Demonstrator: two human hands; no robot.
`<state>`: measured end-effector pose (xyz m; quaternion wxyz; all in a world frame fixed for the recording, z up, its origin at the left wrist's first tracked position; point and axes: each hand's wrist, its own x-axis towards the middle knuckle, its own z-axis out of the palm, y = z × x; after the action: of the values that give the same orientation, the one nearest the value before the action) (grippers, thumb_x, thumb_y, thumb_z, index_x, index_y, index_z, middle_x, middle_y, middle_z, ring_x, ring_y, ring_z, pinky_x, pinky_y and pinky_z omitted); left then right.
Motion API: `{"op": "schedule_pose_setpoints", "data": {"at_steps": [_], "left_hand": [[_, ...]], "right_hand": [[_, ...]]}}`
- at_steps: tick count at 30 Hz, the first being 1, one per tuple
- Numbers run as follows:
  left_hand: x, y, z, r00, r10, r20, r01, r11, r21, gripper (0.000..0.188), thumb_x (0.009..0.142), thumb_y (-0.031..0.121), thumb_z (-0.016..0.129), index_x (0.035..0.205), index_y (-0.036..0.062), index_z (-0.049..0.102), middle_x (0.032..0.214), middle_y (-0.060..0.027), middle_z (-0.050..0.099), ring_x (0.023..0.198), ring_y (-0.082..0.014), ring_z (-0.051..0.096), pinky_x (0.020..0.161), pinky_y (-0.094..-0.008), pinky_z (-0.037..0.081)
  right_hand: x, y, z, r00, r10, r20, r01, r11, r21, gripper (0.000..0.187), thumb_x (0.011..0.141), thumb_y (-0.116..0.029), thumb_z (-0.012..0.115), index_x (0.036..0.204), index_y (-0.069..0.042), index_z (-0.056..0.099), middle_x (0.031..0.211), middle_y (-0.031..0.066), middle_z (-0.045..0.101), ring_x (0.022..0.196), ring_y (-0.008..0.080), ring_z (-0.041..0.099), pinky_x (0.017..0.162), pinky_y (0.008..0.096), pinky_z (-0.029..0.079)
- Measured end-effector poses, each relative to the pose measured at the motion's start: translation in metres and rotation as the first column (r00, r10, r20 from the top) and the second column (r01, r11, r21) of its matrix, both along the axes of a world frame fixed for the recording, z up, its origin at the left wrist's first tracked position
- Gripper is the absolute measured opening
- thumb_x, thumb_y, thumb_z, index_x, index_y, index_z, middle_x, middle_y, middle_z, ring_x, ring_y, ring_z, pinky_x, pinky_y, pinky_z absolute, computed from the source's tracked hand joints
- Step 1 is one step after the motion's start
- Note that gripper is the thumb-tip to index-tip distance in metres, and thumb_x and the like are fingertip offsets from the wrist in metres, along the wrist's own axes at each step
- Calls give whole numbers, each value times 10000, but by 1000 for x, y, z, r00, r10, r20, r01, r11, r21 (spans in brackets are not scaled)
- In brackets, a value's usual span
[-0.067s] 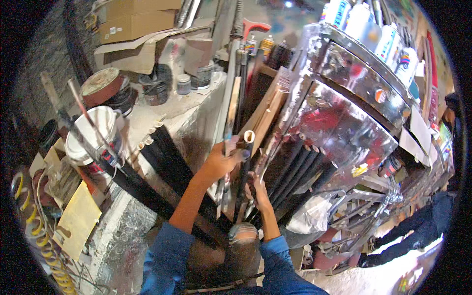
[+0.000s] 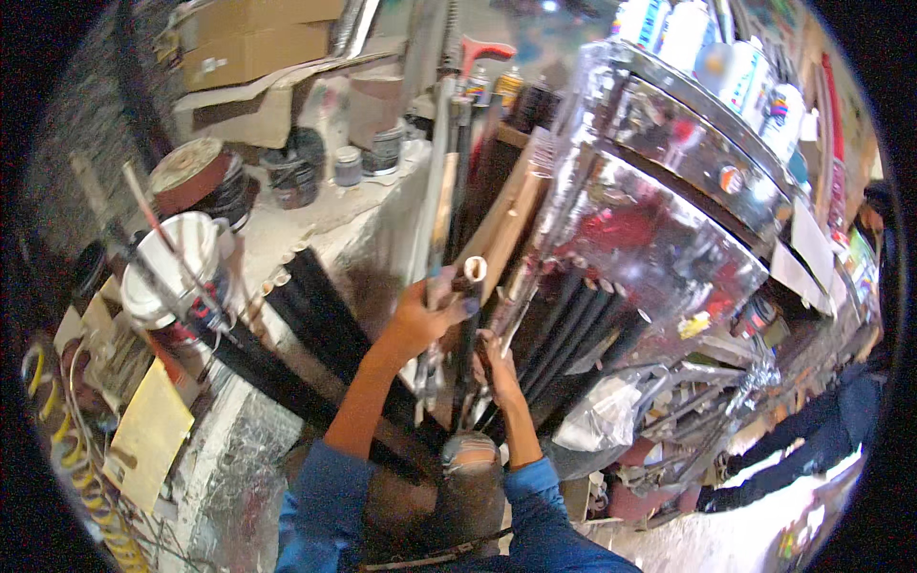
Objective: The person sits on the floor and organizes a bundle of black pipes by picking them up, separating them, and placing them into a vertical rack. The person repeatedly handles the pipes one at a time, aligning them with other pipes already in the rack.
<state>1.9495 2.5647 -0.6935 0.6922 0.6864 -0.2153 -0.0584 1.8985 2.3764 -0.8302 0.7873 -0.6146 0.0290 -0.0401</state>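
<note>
A dark tube with a pale, hollow upper end stands nearly upright in front of me. My left hand is closed around its upper part, with the fingertips darkly stained. Lower down, my right hand wraps the same tube from the right side. The tube's foot disappears among other lengths between my forearms. Several similar black tubes lean to the left of my left arm, and more black tubes lean to the right of my right hand.
A paint-spattered metal cabinet rises at right with spray cans on top. Wooden boards and a red-handled saw stand behind. A white bucket is at left, near a coiled yellow hose. At far right is another person's dark-clothed leg.
The tube and both hands appear slightly farther left in the picture, as does much of the scene. Both hands keep their hold.
</note>
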Motion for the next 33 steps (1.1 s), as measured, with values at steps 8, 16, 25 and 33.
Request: {"op": "schedule_pose_setpoints", "data": {"at_steps": [8,16,25,33], "left_hand": [[-28,1,-15,935,309,-176,-324,944,-65,397,759,74,777,1115,-13,624,964,-67,624,901,-158,598,734,-293,517],[-8,-2,-20,840,269,471,-246,963,-111,330,947,183,592,1200,-29,569,1077,-100,632,932,-197,603,769,-313,521],[-52,8,-23,973,180,145,-197,974,111,420,887,235,713,1203,-17,599,870,-107,664,667,-193,570,582,-325,488],[-88,-1,-7,875,485,4,-483,870,96,445,822,174,761,1172,0,548,964,-106,615,814,-200,586,756,-341,503]], "right_hand": [[-30,38,85,821,-134,555,405,823,-399,256,907,-184,650,1066,10,596,927,91,619,886,168,553,845,336,467],[-49,27,95,966,-19,258,165,812,-560,726,796,-330,753,1365,26,478,1345,209,545,1255,311,502,1073,385,359],[-46,19,94,866,31,500,209,884,-417,573,805,-164,739,1304,18,523,1115,119,640,1052,168,557,899,308,449],[-88,32,130,977,-203,69,214,913,-346,258,871,-272,730,970,-41,672,765,73,682,595,168,598,556,333,512]]}}
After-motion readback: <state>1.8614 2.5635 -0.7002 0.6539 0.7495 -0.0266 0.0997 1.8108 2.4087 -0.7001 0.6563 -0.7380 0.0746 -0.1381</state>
